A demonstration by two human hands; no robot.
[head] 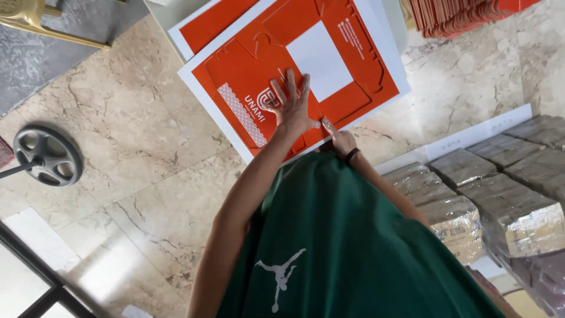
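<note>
While the left hand [292,109] presses its spread fingers flat on the orange die-cut card sheet [294,76] at upper centre, the right hand [340,140] seemingly pinches its edge; punching out calls for a firm hold.

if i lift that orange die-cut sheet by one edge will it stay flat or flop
The orange die-cut sheet is probably thin card: wide and flat, so it would likely sag when lifted by one edge. Its cut lines and white window suggest it may bend or tear there. With the left hand pressing it flat, it may slide easily on the sheet beneath.
</note>
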